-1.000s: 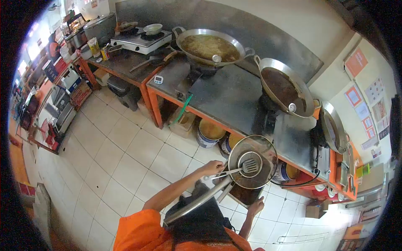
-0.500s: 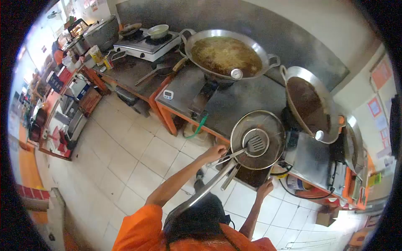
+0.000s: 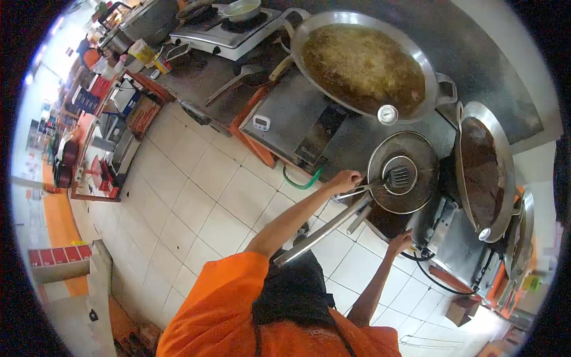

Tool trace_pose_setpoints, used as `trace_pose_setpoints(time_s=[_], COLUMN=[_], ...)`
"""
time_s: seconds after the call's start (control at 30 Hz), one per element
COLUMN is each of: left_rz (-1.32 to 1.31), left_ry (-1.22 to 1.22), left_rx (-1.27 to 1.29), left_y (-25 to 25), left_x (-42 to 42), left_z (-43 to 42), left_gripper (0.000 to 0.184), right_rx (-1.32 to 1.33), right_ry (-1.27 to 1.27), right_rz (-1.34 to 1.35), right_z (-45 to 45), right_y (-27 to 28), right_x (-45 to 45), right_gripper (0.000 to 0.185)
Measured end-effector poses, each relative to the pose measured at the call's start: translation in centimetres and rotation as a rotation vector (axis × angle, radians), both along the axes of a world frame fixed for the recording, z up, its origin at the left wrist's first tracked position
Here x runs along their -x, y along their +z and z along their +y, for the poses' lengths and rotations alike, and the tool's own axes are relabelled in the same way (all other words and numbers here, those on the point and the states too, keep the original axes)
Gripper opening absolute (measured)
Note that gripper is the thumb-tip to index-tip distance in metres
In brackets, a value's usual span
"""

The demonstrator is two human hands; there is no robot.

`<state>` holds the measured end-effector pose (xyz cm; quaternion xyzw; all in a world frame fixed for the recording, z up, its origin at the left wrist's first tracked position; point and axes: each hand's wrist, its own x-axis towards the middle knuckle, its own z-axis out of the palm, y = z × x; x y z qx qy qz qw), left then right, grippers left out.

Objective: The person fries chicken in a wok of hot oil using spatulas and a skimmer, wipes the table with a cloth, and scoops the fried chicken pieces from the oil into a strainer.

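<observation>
My left hand (image 3: pixel 348 180) is closed on the edge of a dark tray (image 3: pixel 389 219). On the tray rest a large round wire strainer (image 3: pixel 419 199) with a long handle, a smaller strainer (image 3: pixel 399 191) and a slotted spatula (image 3: pixel 399 176). At the tray's other side my right hand (image 3: pixel 401 242) grips the edge. Just beyond the tray, a large wok (image 3: pixel 437 80) of bubbling oil stands on the counter with a round thermometer (image 3: pixel 388 115) at its rim. A second wok (image 3: pixel 505 172) with dark oil is at the right.
A white timer (image 3: pixel 261 122) lies on the metal counter (image 3: pixel 285 113). Further left are a ladle (image 3: pixel 229 83) and a two-burner stove (image 3: pixel 229 38). A green hose (image 3: pixel 303 183) hangs at the front edge, a black hose (image 3: pixel 446 285) at the right. A co-worker (image 3: pixel 91 56) stands far back left.
The tray with its strainers and spatula, held in both hands, has come nearer the counter and the bubbling wok. The woks look larger and closer, and the view has turned.
</observation>
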<state>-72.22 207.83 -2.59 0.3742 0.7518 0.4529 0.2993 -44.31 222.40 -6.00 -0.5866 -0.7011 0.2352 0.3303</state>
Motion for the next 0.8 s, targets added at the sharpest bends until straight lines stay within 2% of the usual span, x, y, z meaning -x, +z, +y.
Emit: trace_pose_setpoints(time_s=[0.1,0.13,0.2,0.27,0.33,0.37,0.4,0.43,0.53,0.63,0.67,0.7,0.73,0.8], left_rz=[0.023,0.015,-0.056,0.072,-0.002,-0.041,-0.078,-0.116,-0.152,-0.052,-0.048,-0.045,-0.119,-0.258], left_ry=[0.020,-0.005,-0.092,-0.133,-0.293,-0.377,-0.417,-0.445,-0.560,-0.445,-0.432,-0.419,-0.385,-0.319], left_rx=[-0.071,-0.097,-0.090,0.126,0.281,0.372,0.313,0.252,0.198,-0.061,-0.179,-0.299,-0.301,-0.312], left_y=[-3.7,-4.5,-1.2,0.1,2.0,2.7,4.1,5.9,6.2,6.2,5.8,5.5,5.8,6.7], left_x=[1.4,0.7,1.3,2.2,2.7,2.7,2.4,2.0,0.7,-1.5,-1.9,-2.0,-1.6,0.2], left_z=[0.9,1.6,0.1,-1.3,-2.3,-3.4,-4.3,-4.8,-4.7,-5.6,-6.0,-6.4,-7.6,-11.0], left_gripper=[0.028,0.029,0.032,0.037,0.040,0.041,0.040,0.038,0.029,0.025,0.025,0.025,0.025,0.025], right_rx=[-0.040,-0.167,-0.472,-0.311,-0.035,-0.099,-0.167,-0.065,0.563,0.165,0.485,0.545,0.601,0.065], right_ry=[0.034,0.050,0.004,-0.136,-0.005,0.074,0.155,0.181,0.110,0.290,0.173,0.179,0.185,0.587], right_rz=[-0.129,-0.219,-0.415,-0.353,-0.204,-0.201,-0.200,-0.276,0.008,0.231,0.418,0.416,0.414,-0.289], right_z=[1.5,1.2,-1.2,-5.8,-10.3,-12.4,-14.4,-16.3,-17.0,-15.3,-15.3,-14.3,-13.0,-11.9], right_y=[-1.1,-0.7,2.7,9.8,12.5,11.9,11.3,13.0,12.4,10.3,10.5,9.7,8.9,9.5], right_x=[-0.8,-0.6,0.8,4.1,5.6,6.5,7.5,9.9,14.0,15.9,15.4,14.6,13.4,10.8], right_gripper=[0.037,0.031,0.022,0.018,0.019,0.022,0.025,0.027,0.032,0.032,0.027,0.025,0.023,0.020])
